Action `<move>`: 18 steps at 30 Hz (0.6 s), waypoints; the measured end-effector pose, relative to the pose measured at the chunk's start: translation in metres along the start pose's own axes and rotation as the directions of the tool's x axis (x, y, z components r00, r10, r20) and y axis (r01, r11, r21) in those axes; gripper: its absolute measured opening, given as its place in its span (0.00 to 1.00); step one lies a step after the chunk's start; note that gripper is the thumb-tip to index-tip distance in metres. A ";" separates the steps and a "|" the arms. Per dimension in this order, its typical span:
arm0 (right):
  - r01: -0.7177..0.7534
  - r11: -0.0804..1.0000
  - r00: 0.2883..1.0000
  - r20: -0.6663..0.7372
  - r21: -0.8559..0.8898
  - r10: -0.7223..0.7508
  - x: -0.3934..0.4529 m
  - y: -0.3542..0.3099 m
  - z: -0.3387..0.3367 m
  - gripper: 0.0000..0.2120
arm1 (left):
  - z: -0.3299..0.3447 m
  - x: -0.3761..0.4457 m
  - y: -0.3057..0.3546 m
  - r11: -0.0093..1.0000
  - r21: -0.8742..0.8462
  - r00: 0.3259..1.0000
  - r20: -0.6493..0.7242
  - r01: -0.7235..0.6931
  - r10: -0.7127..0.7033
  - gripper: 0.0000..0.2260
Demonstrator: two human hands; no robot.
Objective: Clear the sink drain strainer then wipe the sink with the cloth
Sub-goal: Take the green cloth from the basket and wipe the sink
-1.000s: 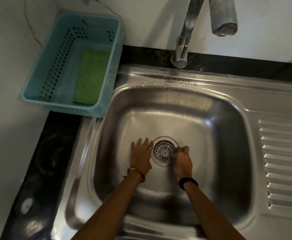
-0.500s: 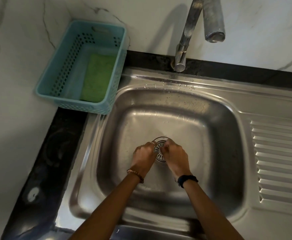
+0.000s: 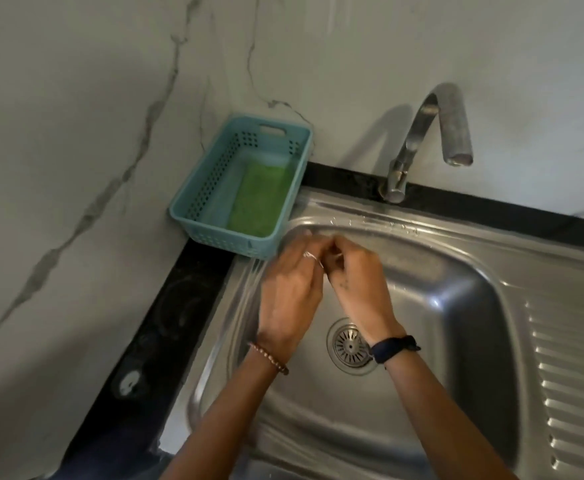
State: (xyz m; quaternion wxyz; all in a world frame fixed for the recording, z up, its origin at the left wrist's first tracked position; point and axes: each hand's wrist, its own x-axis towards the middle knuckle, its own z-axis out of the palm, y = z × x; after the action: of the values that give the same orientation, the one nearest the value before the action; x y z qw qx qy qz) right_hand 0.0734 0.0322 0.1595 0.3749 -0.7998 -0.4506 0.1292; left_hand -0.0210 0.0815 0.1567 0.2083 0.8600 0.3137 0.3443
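The round metal drain strainer [image 3: 347, 346] sits in the floor of the steel sink [image 3: 439, 306], its right edge hidden behind my right wrist. Both hands are raised above the sink's back-left corner, well above the strainer. My left hand [image 3: 290, 292] and my right hand [image 3: 356, 285] meet at the fingertips. The right fingers are curled and pinched together; the left fingers are blurred. I cannot see anything between them. A green cloth [image 3: 259, 202] lies flat in a blue basket [image 3: 193, 199], just beyond my fingertips.
The basket stands on the black counter [image 3: 179, 299] in the corner against the marble wall. A curved steel tap [image 3: 418, 140] rises behind the sink, its spout over the bowl. A ribbed drainboard [image 3: 574, 375] runs along the right.
Both hands have left the strainer and risen together toward the sink's back-left corner near the basket. The camera has tilted up and left, showing more wall.
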 end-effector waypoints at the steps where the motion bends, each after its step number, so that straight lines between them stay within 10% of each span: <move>1: 0.073 0.997 0.996 -0.044 0.029 -0.072 0.013 -0.019 -0.003 0.07 | -0.012 0.015 -0.005 0.997 0.053 0.993 -0.096 -0.059 0.064 0.15; 5: 0.214 0.975 0.976 -0.047 0.058 -0.211 0.065 -0.073 0.006 0.07 | -0.041 0.065 -0.051 0.945 0.315 0.995 0.006 0.088 -0.095 0.15; 9: 0.190 0.964 0.960 0.242 -0.184 -0.143 0.123 -0.086 0.042 0.12 | -0.043 0.069 -0.104 0.833 0.447 0.915 0.073 0.326 -0.397 0.18; 18: 0.131 0.894 0.876 0.472 -0.429 0.098 0.163 -0.061 0.123 0.20 | -0.027 0.066 -0.115 0.792 0.488 0.907 0.001 0.366 -0.420 0.28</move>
State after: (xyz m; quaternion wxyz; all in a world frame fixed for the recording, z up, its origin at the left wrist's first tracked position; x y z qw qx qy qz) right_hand 0.0596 0.2447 0.1405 0.0574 -0.8028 -0.5539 0.2134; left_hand -0.0489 0.2124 0.1396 0.0738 0.8176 0.5489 0.1577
